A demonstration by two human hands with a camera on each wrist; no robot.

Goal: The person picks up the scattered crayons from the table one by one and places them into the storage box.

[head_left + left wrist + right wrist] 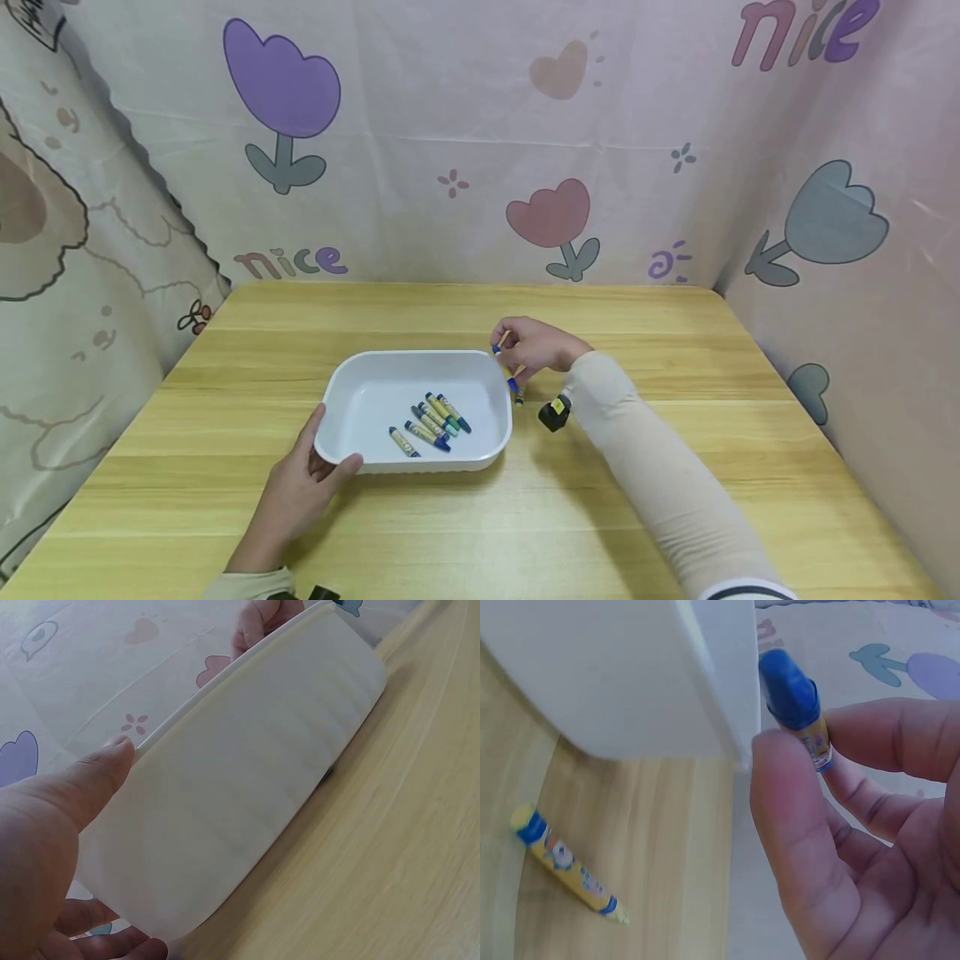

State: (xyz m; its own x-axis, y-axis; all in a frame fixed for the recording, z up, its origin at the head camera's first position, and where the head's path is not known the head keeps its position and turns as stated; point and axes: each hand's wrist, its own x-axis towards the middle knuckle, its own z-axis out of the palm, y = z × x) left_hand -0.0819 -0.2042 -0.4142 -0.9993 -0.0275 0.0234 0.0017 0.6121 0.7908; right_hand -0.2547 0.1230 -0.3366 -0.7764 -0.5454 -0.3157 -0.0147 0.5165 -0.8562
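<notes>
A white plastic basin (420,353) holds several crayons (433,417) with yellow wrappers and blue, green or dark tips. My left hand (300,487) grips its front left corner, thumb (105,769) on the rim and fingers curled below, partly hidden. Beyond the far right corner, my right hand (540,343) pinches a blue crayon (791,694) between thumb and forefinger, close to the rim. In the right wrist view, the blue end points up, away from the palm. A yellow crayon (570,862) lies on the table beside the basin, below the right hand.
The wooden table (450,533) ends at a printed cloth backdrop (405,208), and more cloth hangs at both sides. A small black camera (555,412) sits at the right wrist; the right sleeve reaches across the table's right part.
</notes>
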